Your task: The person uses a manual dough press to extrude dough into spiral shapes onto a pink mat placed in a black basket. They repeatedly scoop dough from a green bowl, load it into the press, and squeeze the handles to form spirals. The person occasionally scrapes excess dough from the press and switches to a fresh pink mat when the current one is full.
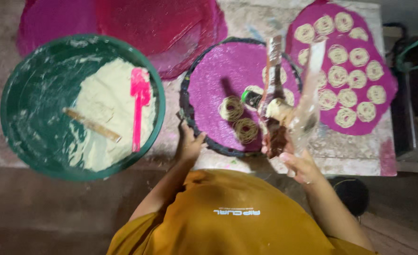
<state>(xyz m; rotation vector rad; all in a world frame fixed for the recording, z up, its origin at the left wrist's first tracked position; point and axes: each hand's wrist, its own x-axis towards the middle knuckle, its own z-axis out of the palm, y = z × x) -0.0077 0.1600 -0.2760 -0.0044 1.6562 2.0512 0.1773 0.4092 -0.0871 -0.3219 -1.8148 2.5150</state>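
My left hand (pixel 190 143) rests on the near rim of a round dark tray (pixel 186 109) lined with a purple mat (pixel 218 75). A few coils of pale noodle strands (pixel 237 118) lie on that mat. My right hand (pixel 299 165) grips a long wooden dough press (pixel 274 89), wrapped partly in clear plastic (pixel 310 94) and held over the right side of the tray. The press's lower end is smeared dark, and pale dough shows at its middle.
A big green basin (pixel 25 141) at the left holds pale dough (pixel 107 108), a pink spatula (pixel 139 101) and a wooden stick (pixel 92 125). A purple mat (pixel 383 89) covered with several noodle coils lies at the right. Magenta mats (pixel 147 23) are stacked behind.
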